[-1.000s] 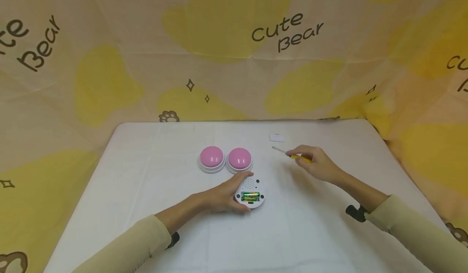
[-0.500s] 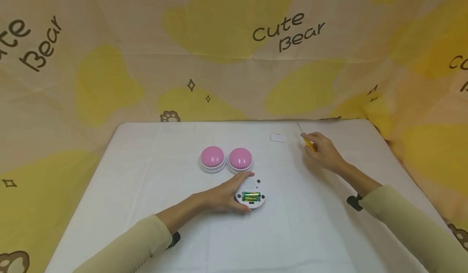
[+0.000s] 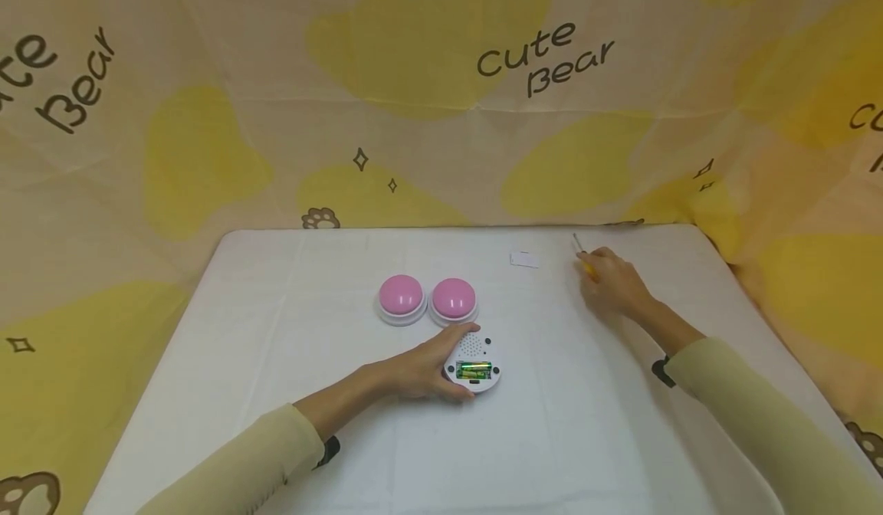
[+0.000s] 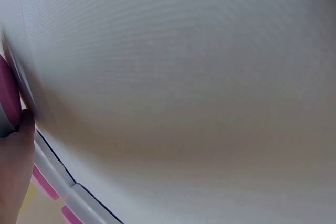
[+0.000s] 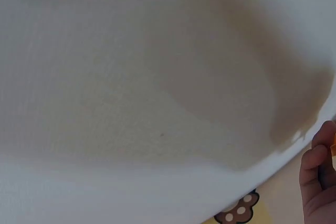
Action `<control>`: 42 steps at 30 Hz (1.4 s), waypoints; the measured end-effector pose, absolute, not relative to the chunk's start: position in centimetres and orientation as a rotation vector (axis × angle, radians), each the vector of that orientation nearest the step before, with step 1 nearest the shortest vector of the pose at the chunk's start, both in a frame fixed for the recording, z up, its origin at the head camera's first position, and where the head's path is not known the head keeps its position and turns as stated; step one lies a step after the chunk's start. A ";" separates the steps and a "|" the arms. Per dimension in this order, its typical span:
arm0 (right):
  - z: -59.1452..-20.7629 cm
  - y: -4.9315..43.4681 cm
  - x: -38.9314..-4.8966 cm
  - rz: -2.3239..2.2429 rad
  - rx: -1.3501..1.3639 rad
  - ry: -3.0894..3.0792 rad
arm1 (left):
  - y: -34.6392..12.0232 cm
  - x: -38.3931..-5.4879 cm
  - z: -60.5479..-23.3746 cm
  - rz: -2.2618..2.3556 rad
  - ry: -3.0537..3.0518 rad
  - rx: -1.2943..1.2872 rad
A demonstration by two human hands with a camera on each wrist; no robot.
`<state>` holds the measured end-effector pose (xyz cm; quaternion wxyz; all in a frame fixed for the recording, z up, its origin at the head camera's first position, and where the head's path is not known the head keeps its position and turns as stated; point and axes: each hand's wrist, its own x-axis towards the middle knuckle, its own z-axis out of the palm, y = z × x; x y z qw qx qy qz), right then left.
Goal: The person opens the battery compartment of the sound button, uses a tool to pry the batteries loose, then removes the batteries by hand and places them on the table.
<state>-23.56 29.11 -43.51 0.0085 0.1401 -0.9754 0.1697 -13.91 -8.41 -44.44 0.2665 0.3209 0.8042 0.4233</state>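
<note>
- The white round device (image 3: 471, 349), underside up, is near the middle of the scene, just on the near side of the two pink-topped buttons; whether it touches the table is hard to tell.
- Two green batteries (image 3: 474, 370) lie side by side in its uncovered compartment.
- The left hand (image 3: 424, 368) grips it from the left, thumb curled on the near edge and fingers on the far one.
- To the far right, the right hand (image 3: 614, 281) has its fingers curled round a screwdriver's yellow handle (image 3: 589, 270), shaft pointing away.
- Left of that hand lies a small white flat piece (image 3: 524, 260).
- The left button (image 3: 401, 296) and right button (image 3: 453, 299) stand dome up, close together.
- A white table (image 3: 552, 438) carries them; yellow-patterned cloth (image 3: 428, 132) hangs behind.
</note>
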 end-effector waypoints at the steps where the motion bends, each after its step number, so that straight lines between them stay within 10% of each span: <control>1: -43.5 29.2 -23.7 0.511 0.428 -3.058 | -8.4 -13.9 -44.4 1.142 2.172 0.869; 30: -42.9 29.5 -23.2 0.454 0.440 -3.107 | -8.4 -13.9 -44.4 1.151 2.162 0.845; 42: -41.4 21.4 -17.5 1.249 0.774 -2.770 | -8.5 -14.0 -44.5 1.141 2.164 0.843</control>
